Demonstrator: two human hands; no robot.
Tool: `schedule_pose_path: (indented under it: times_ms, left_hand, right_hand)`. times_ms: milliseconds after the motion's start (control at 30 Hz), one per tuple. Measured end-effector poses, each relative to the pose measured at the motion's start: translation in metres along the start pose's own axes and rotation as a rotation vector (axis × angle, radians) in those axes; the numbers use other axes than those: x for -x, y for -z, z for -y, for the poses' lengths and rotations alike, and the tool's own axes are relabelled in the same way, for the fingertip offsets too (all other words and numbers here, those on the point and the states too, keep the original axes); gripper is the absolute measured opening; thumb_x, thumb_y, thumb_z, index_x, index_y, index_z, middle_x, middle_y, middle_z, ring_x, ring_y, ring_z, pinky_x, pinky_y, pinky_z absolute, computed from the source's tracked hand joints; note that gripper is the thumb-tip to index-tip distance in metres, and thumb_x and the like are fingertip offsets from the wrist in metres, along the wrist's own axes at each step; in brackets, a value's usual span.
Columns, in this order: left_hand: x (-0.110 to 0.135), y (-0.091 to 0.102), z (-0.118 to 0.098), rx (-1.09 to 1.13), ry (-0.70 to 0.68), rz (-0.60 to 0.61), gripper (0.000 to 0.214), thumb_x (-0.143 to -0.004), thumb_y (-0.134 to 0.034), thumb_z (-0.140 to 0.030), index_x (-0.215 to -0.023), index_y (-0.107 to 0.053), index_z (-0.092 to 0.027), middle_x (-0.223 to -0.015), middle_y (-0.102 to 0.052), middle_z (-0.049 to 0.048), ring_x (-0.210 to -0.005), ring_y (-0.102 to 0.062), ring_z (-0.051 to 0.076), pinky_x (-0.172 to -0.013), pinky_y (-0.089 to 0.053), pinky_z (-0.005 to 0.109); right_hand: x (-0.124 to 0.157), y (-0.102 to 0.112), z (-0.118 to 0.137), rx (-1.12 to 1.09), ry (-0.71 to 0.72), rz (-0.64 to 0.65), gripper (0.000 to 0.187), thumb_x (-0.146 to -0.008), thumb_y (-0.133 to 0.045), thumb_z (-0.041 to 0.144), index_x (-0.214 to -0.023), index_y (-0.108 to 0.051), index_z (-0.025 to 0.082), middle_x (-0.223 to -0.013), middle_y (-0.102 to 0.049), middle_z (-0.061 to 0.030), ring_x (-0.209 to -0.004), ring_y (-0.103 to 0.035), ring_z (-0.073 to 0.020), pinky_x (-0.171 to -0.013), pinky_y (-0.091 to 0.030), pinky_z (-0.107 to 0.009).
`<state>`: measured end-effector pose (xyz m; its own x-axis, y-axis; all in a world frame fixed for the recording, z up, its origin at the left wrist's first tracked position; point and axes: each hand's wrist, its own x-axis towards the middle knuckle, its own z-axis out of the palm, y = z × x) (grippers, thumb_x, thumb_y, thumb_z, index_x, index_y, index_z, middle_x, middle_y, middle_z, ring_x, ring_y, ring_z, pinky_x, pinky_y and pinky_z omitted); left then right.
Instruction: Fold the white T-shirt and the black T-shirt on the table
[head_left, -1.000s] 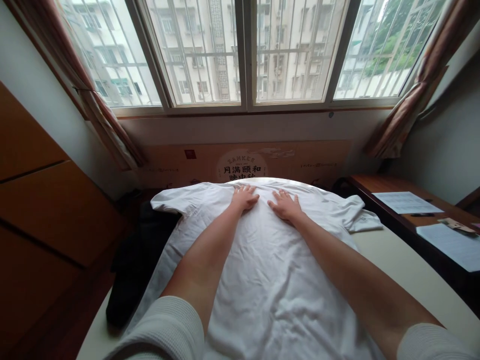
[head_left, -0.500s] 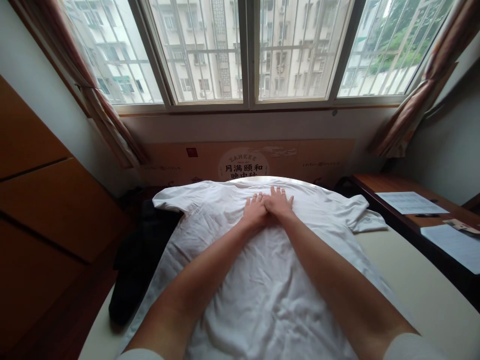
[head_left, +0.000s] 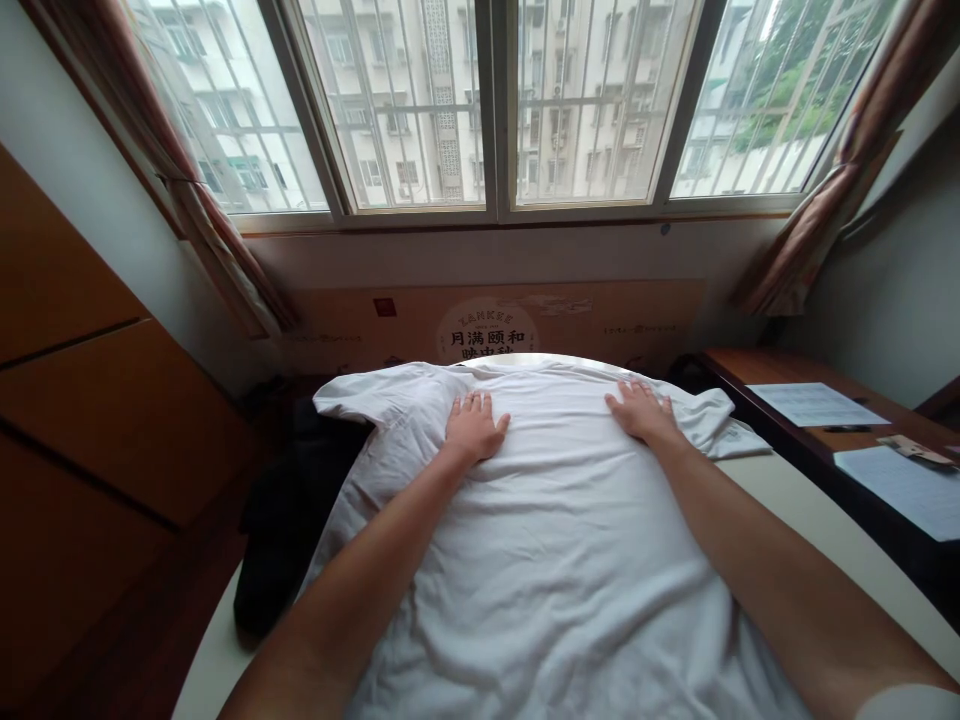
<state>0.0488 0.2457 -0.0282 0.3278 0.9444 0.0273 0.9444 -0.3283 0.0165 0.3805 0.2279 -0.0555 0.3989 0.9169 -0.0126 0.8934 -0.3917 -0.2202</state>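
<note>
White T-shirt [head_left: 559, 560], spread out, beneath left hand [head_left: 474, 428], beneath right hand [head_left: 641, 412]

This was a small room in a home, it seemed, and the room was on an upper floor. The windows [head_left: 397, 100] had metal bars, and through them one could see tall apartment blocks. Long curtains [head_left: 832, 170] hung at both sides. A brown wardrobe [head_left: 90, 400] stood on the left side, and on the right was a wooden desk [head_left: 757, 370] with papers [head_left: 814, 405] on it.
</note>
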Motion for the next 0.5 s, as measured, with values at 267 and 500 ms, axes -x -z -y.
schedule_pose_path:
  times_ms: [267, 500]
  left_hand:
    - [0.008, 0.024, 0.040, -0.160, -0.037, -0.063, 0.077, -0.107, -0.024, -0.059, -0.165, -0.037, -0.009, -0.172, -0.031, 0.0165, -0.162, -0.020, 0.033, -0.131, -0.003, 0.051]
    - [-0.032, 0.069, 0.109, -0.022, 0.173, 0.039, 0.072, -0.106, -0.029, -0.059, -0.157, -0.050, -0.013, -0.161, -0.048, 0.0230, -0.148, -0.044, 0.041, -0.119, -0.031, 0.063]
  right_hand:
    - [-0.010, 0.004, -0.014, 0.003, -0.061, -0.041, 0.068, -0.108, -0.021, 0.044, -0.170, -0.026, 0.014, -0.176, -0.022, -0.0135, -0.163, -0.017, -0.0289, -0.129, -0.011, -0.064]
    - [0.030, -0.014, 0.080, -0.038, 0.215, 0.058, 0.071, -0.108, -0.023, 0.052, -0.171, -0.022, 0.019, -0.178, -0.014, -0.0074, -0.163, -0.013, -0.0259, -0.129, -0.007, -0.063]
